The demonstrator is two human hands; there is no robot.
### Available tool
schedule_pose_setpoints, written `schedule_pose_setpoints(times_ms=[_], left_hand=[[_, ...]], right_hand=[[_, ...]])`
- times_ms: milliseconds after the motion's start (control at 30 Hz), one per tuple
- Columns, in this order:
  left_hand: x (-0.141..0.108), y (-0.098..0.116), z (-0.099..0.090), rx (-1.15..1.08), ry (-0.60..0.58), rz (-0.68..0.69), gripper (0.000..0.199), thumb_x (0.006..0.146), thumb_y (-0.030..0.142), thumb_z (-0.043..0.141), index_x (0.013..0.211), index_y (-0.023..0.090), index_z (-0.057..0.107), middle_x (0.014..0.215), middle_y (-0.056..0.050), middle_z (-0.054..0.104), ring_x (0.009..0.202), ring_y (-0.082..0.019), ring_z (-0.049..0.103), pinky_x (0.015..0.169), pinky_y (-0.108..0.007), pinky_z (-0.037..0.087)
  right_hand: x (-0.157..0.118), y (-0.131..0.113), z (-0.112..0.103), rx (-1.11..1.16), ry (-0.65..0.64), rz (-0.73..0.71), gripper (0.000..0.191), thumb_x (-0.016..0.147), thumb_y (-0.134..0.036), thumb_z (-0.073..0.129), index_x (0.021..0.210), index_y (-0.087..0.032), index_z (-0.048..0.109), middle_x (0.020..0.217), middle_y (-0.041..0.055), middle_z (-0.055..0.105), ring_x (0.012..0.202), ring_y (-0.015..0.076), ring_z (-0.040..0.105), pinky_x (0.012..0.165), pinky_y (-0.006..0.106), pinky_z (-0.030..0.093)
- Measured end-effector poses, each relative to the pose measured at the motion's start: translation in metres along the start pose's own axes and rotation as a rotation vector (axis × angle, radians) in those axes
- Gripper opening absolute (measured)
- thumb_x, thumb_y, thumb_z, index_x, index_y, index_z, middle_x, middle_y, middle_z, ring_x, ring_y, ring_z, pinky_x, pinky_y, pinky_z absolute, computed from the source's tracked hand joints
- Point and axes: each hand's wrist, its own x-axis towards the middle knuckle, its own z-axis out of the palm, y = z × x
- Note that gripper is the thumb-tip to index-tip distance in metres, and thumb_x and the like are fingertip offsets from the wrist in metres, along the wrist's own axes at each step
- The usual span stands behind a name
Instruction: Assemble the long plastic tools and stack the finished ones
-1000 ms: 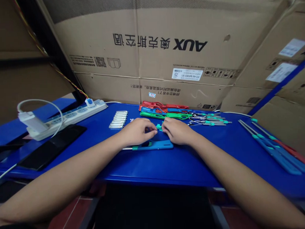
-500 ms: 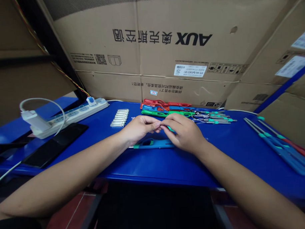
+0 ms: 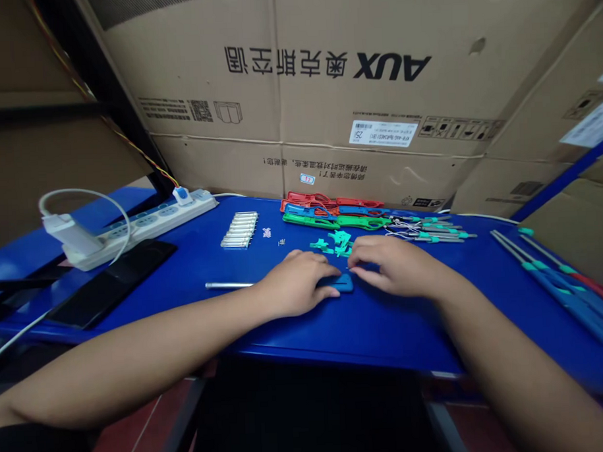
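A blue long-nosed lighter (image 3: 344, 283) lies crosswise on the table with its metal tube pointing left. My left hand (image 3: 298, 282) closes over its body from above and hides the middle of it. At the butt end of the lighter, my right hand (image 3: 389, 266) is closed in a pinch; what sits between its fingertips is too small to make out. Just beyond both hands is a loose pile of green plastic triggers (image 3: 340, 242). A few tiny metal parts (image 3: 281, 242) and a little heap of small pale pieces (image 3: 267, 232) lie to the left of it.
White-and-metal cylinders (image 3: 239, 229) stand in a row at back left. Red, blue and green lighter shells (image 3: 335, 210) and wired metal tubes (image 3: 433, 229) line the back. Lighters (image 3: 561, 289) lie at right. A power strip (image 3: 148, 225) and black phone (image 3: 113, 282) are left; cardboard (image 3: 317, 107) walls the back.
My hands were together above the lighter and have parted. The left came down onto the lighter; the right moved slightly right and lower, uncovering the green triggers.
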Motion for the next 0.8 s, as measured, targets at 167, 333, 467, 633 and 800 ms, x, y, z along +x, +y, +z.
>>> schedule_pose_setpoints(times_ms=[167,333,467,633,800], left_hand=[[0.002,-0.007,0.006,-0.113,-0.047,-0.034,0.034,0.088,0.033,0.071,0.119,0.021,0.067,0.112,-0.007,0.068,0.107,-0.025,0.062,0.098,-0.039,0.047],[0.002,-0.012,0.007,-0.131,-0.043,-0.017,0.032,0.087,0.034,0.072,0.115,0.02,0.067,0.11,-0.007,0.068,0.105,-0.024,0.063,0.097,-0.038,0.048],[0.002,-0.012,0.008,-0.137,-0.031,0.0,0.032,0.087,0.034,0.071,0.115,0.02,0.067,0.11,-0.007,0.068,0.106,-0.024,0.062,0.096,-0.038,0.048],[0.002,-0.012,0.007,-0.143,-0.053,-0.014,0.034,0.087,0.034,0.071,0.117,0.019,0.066,0.113,-0.007,0.067,0.109,-0.025,0.061,0.099,-0.039,0.047],[0.002,-0.013,0.007,-0.15,-0.043,0.004,0.032,0.087,0.033,0.071,0.115,0.02,0.065,0.111,-0.007,0.067,0.107,-0.023,0.062,0.097,-0.037,0.047]], right_hand=[[0.002,-0.007,0.005,-0.074,-0.132,-0.042,0.019,0.094,-0.017,0.05,0.093,-0.017,0.069,0.089,0.0075,0.064,0.083,0.0198,0.059,0.072,0.031,0.046],[0.004,-0.009,0.01,-0.09,-0.152,-0.059,0.018,0.093,-0.018,0.051,0.091,-0.016,0.069,0.087,0.0079,0.064,0.08,0.02,0.059,0.07,0.032,0.045],[0.003,-0.008,0.011,-0.061,-0.149,-0.075,0.019,0.094,-0.018,0.051,0.092,-0.016,0.07,0.088,0.0081,0.064,0.079,0.0197,0.059,0.07,0.032,0.046],[0.003,-0.009,0.01,-0.037,-0.156,-0.082,0.019,0.094,-0.018,0.051,0.093,-0.016,0.071,0.088,0.0076,0.065,0.08,0.0195,0.06,0.071,0.032,0.047],[0.002,-0.006,0.01,-0.008,-0.132,-0.082,0.019,0.095,-0.019,0.051,0.094,-0.017,0.07,0.088,0.0075,0.066,0.081,0.0189,0.061,0.072,0.03,0.047]])
